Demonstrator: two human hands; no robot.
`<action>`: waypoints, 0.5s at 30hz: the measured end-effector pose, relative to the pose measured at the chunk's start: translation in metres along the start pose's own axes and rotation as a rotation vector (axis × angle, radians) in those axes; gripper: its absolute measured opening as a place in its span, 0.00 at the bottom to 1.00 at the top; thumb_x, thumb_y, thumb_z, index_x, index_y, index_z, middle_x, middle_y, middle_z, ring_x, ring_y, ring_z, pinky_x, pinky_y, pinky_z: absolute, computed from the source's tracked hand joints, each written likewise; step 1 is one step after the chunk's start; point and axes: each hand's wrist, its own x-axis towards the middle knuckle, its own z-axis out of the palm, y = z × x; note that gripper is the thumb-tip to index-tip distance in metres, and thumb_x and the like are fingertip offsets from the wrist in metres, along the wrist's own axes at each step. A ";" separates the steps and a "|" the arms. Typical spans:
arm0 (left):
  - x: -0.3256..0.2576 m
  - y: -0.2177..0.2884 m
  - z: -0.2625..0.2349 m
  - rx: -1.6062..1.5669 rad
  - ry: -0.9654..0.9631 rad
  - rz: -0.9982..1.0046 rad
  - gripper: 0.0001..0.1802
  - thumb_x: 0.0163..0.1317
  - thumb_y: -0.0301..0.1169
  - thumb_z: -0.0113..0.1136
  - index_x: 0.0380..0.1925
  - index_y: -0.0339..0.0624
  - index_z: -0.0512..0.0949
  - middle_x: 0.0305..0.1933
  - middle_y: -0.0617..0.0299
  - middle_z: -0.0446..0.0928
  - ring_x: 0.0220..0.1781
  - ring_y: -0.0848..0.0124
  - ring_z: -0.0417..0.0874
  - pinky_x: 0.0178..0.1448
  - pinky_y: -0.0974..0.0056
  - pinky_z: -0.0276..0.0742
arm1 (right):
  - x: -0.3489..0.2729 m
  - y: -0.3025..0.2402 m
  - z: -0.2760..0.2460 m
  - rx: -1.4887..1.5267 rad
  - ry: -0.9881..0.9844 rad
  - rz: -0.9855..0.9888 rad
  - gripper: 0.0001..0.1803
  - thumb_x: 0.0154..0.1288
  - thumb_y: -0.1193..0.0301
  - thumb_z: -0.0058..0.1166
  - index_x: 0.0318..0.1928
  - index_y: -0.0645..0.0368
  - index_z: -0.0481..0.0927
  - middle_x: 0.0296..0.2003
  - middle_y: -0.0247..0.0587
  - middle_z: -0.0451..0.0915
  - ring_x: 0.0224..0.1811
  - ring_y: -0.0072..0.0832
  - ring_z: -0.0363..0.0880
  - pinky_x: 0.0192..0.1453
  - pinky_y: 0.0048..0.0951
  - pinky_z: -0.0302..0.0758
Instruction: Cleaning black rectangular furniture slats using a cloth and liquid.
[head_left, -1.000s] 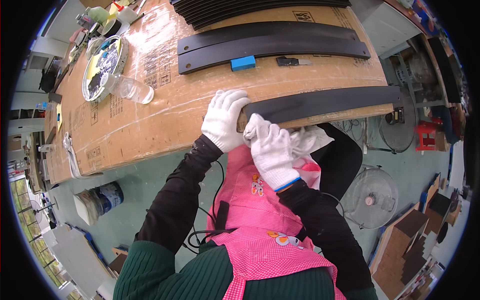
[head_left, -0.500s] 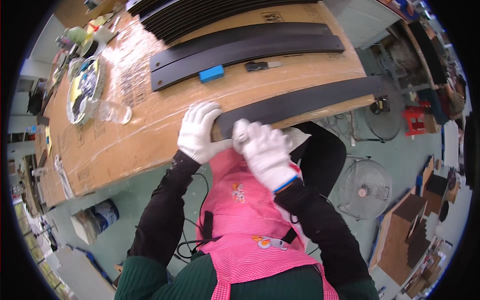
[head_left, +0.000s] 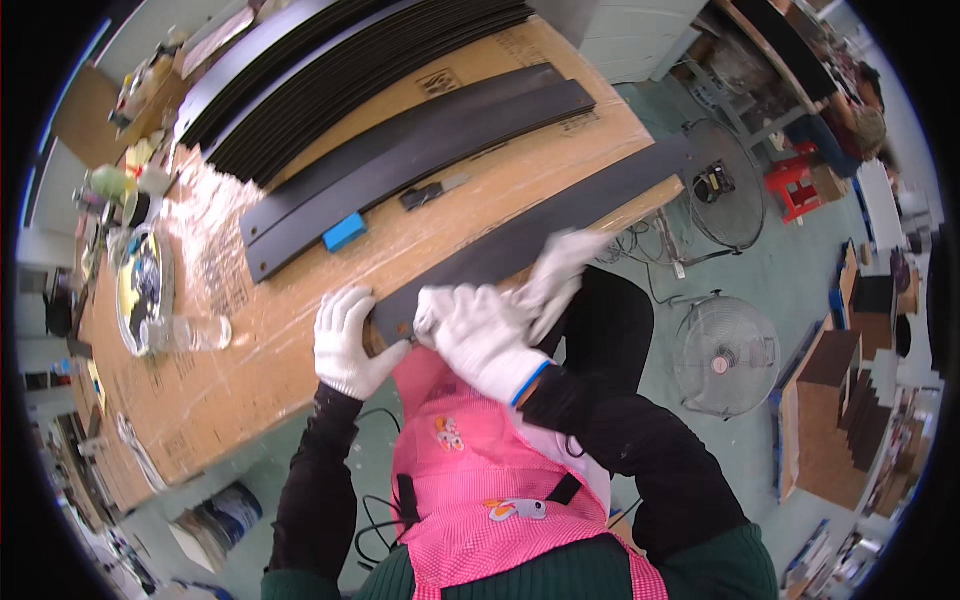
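Note:
A long dark grey board [head_left: 540,215] lies slantwise along the near edge of the table. At its left end rests my left hand [head_left: 350,342] in a white glove, fingers stretched out and thumb apart, against or just beside the board's corner. My right hand [head_left: 475,328], gloved too, is closed on a white cloth [head_left: 562,280] over the near edge of that end. The cloth's loose part flares to the right, smeared by motion. Beyond the board lie a blue block [head_left: 345,231] and a dark-handled tool with a flat pale blade [head_left: 430,193].
Two more dark boards [head_left: 420,165] lie farther back, before a tall stack of them [head_left: 350,85]. At left are a clear plastic bottle [head_left: 190,333] and a basket of small items [head_left: 140,290]. A floor fan [head_left: 722,360] stands at right, near a red stool [head_left: 793,185].
The view has shifted, so the table sits lower and farther left. My right hand still grips the cloth, whose loose end has swung up and out. My left hand stays at the board's end.

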 end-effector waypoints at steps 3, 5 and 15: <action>-0.002 0.000 -0.001 0.015 -0.019 -0.017 0.40 0.41 0.41 0.82 0.56 0.38 0.78 0.64 0.48 0.79 0.70 0.44 0.76 0.79 0.38 0.65 | 0.029 0.074 0.006 -0.031 -0.024 0.074 0.20 0.55 0.57 0.67 0.47 0.48 0.82 0.42 0.45 0.84 0.50 0.40 0.87 0.55 0.42 0.82; -0.008 0.000 -0.008 0.045 -0.018 -0.028 0.40 0.41 0.41 0.82 0.56 0.38 0.78 0.63 0.48 0.79 0.69 0.44 0.77 0.79 0.38 0.66 | 0.054 0.142 -0.069 -0.208 -0.141 0.270 0.31 0.36 0.63 0.75 0.47 0.49 0.83 0.45 0.42 0.83 0.51 0.41 0.87 0.54 0.42 0.84; 0.003 0.009 -0.001 0.062 -0.025 -0.021 0.41 0.38 0.38 0.80 0.56 0.40 0.76 0.63 0.49 0.78 0.67 0.44 0.78 0.78 0.37 0.67 | 0.039 0.209 -0.012 -0.383 0.244 0.161 0.07 0.68 0.70 0.53 0.42 0.57 0.81 0.38 0.44 0.82 0.41 0.38 0.84 0.44 0.45 0.76</action>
